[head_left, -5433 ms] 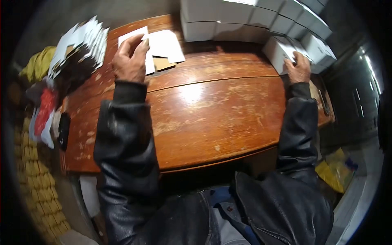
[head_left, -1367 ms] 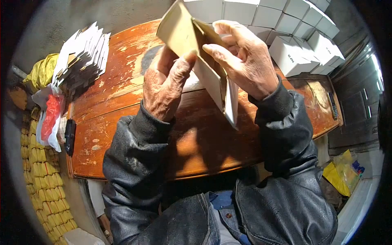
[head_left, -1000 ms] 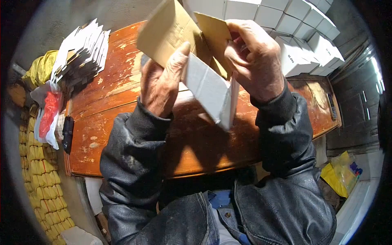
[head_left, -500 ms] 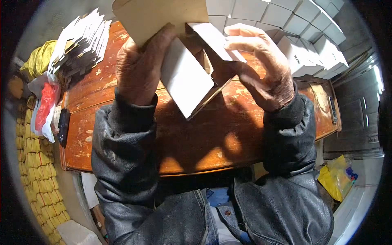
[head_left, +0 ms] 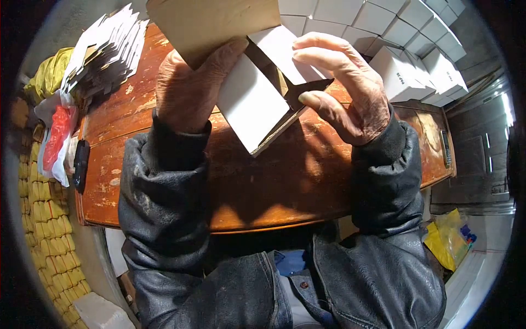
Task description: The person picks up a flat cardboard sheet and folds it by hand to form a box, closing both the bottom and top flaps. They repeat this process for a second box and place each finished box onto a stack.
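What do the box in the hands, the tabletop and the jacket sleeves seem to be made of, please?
Box: probably cardboard; smooth, white outer panels, with plain brown showing on the raised flap.
Tabletop: most likely wood, perhaps varnished; worn reddish-brown finish with pale scuffs.
Sleeves: black leather or imitation, judging by the creases and soft sheen; I cannot tell which.

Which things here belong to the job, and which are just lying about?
Seem part of it:
open carton held by left hand, right hand at its flap
flat card stack
white boxes

Seem just lying about:
red-and-white bag
yellow bundle
black object
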Demonstrator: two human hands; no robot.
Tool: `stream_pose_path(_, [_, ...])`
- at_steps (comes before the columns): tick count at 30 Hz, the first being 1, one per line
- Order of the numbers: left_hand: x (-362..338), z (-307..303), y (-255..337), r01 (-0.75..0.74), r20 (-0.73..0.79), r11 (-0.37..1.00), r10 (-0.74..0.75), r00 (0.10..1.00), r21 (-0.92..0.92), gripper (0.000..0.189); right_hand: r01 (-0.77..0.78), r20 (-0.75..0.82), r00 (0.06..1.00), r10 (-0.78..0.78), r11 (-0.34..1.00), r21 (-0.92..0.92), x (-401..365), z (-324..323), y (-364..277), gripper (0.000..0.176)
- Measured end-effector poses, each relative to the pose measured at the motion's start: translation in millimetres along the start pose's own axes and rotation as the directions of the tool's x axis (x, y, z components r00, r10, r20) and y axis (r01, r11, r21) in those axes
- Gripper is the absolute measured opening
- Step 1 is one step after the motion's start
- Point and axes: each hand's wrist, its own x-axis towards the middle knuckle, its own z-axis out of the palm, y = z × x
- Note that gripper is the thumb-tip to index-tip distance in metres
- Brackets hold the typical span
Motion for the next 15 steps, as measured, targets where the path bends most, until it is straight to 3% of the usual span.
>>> stream_pose_path(2, [-0.8,-0.7,-1.5,0.114,-0.027,0.993,-0.115,0.993,-0.027,0.025,-0.014,-0.001,1.000,0.014,1.000,-0.019,0.3,1.3,-3.2,0.041])
stream_pose_path(5, [-2.6,3.6,3.2,-0.049,0.080,0.995,0.056,0.995,-0.088,0.023,-0.048,-0.004,0.999,0.048,0.999,0.009,0.0,3.8,-4.2,0.038])
stream_pose_path(11, [-1.1,-0.9,-2.2,0.055,0.117,0.998,-0.054,0.992,-0.006,0.031,-0.041,0.004,0.999,0.041,0.997,-0.062,-1.9,3.1,2.4,0.030])
stream_pose_path(15, [-2.1,1.9,-5.1,0.012,0.094,1.000,-0.010,0.996,-0.026,0.030,0.058,-0.079,0.995,-0.055,0.998,0.035,0.1,6.8,5.9,0.043])
